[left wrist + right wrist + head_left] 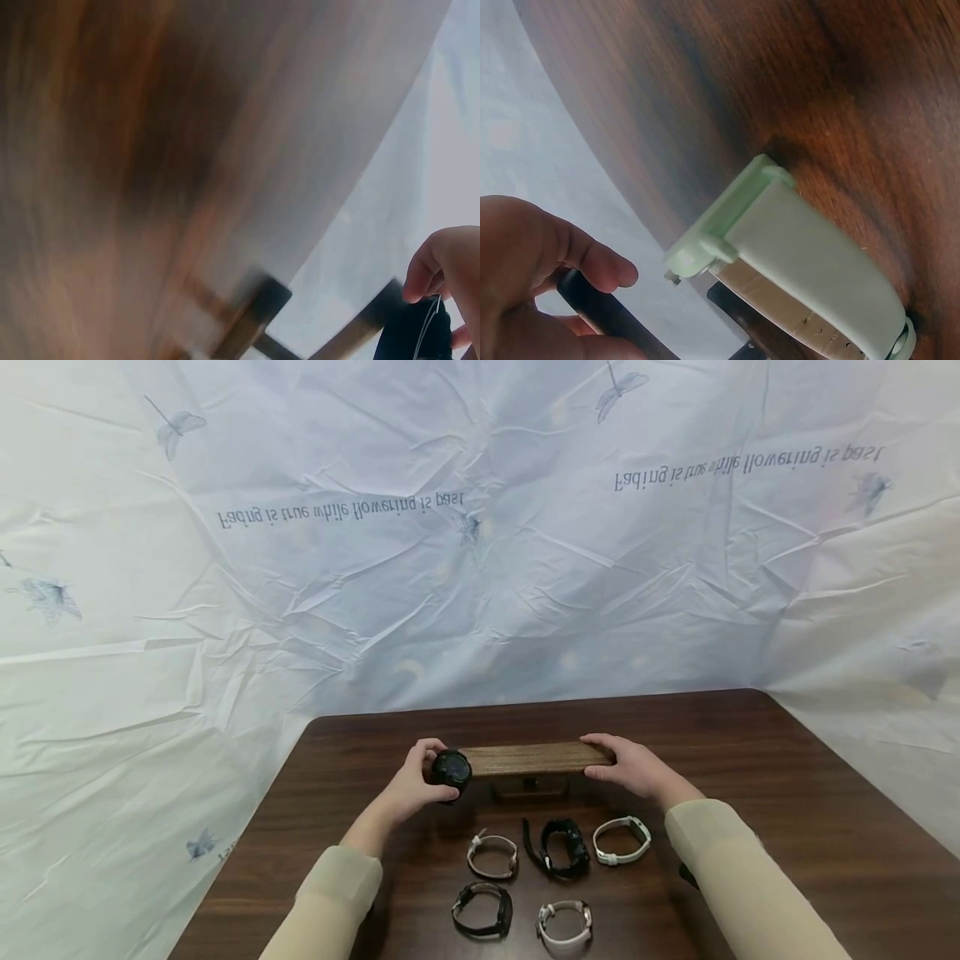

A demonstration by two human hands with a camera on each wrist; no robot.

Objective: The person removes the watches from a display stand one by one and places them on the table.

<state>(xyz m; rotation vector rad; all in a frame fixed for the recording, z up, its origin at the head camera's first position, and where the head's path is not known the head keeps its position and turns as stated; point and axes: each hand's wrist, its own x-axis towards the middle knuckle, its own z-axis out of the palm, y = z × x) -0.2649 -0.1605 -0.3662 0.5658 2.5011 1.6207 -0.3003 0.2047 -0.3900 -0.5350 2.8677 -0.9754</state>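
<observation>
Watches lay in two loose rows on the dark wooden table (787, 827), five of them: a beige-strapped one (492, 855), a black one (562, 847) and a white one (622, 841) nearer the stand, then another black one (483, 910) and another pale one (564, 923) closest to the person. Behind them stood a low wooden stand (534, 758) with a flat bar across its top. The left hand (417, 779) gripped a black round-faced watch (451, 769) at the bar's left end, fingers curled round its case, the watch touching or just beside the wood; I could not tell whether the strap had gone round the bar. The right hand (626, 766) clasped the bar's right end, fingers bent over its edge, seemingly steadying it. Judging by this, the step in hand was hanging the first watch on the stand. The next move would call for sliding the strap loop along the bar while the stand was kept from tipping.
</observation>
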